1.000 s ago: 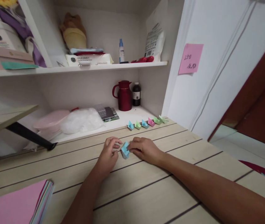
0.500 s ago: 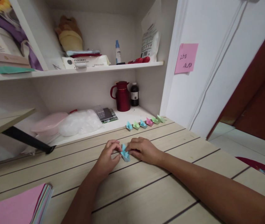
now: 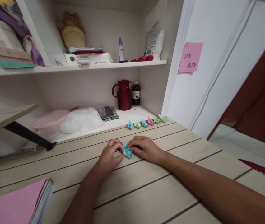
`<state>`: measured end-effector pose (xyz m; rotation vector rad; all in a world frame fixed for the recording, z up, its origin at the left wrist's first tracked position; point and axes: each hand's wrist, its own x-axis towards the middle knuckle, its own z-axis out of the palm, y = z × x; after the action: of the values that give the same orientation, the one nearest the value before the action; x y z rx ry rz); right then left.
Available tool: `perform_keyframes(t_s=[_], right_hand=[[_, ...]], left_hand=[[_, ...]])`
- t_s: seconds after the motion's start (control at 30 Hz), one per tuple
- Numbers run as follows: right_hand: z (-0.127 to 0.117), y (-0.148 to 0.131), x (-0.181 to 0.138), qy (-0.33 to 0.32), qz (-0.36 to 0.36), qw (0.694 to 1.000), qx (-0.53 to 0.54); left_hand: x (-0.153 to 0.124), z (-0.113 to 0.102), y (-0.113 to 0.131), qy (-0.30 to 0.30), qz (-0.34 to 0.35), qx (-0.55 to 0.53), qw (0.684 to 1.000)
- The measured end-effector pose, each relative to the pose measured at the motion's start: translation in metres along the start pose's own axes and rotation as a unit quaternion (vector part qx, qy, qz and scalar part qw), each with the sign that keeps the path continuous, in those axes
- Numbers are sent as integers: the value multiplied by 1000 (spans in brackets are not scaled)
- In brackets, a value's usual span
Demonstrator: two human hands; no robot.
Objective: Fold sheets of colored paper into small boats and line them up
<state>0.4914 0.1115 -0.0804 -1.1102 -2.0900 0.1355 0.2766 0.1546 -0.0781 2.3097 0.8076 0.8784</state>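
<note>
A small blue paper boat (image 3: 127, 151) is on the slatted wooden table between my two hands. My left hand (image 3: 110, 155) grips its left side, thumb near the front and fingers behind. On the other side, my right hand (image 3: 145, 148) has its curled fingertips against the boat's right edge. Behind them, a row of several folded paper boats in blue, green and pink lines the table's back edge; one is a pink boat (image 3: 151, 121).
A stack of coloured paper (image 3: 16, 202) lies at the front left. A red jug (image 3: 124, 95) and a dark bottle (image 3: 136, 94) stand in the shelf behind the table. At left is a small raised stand with a black leg (image 3: 30, 137).
Both hands keep hold of the blue boat, which has turned slightly and looks more spread open. The whole view has shifted a little.
</note>
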Motion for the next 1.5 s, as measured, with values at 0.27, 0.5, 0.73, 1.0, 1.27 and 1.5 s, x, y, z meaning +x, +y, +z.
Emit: perform_keyframes(t_s=[0.27, 0.5, 0.73, 1.0, 1.27, 1.5], right_hand=[[-8, -9, -3, -6, 23, 996, 81], [-9, -11, -7, -61, 32, 989, 132], [-7, -12, -4, -37, 29, 997, 66], [-4, -8, -4, -43, 6, 998, 35], [0, -1, -5, -33, -26, 998, -47], [0, -5, -5, -32, 54, 998, -31]], left_hand=[[0, 0, -1, 10, -5, -14, 1000], [1, 2, -5, 19, -5, -36, 999], [0, 1, -2, 21, -18, -58, 998], [0, 0, 0, 52, -51, -110, 991], [4, -4, -13, 185, -158, -180, 953], [4, -1, -16, 187, -186, -193, 945]])
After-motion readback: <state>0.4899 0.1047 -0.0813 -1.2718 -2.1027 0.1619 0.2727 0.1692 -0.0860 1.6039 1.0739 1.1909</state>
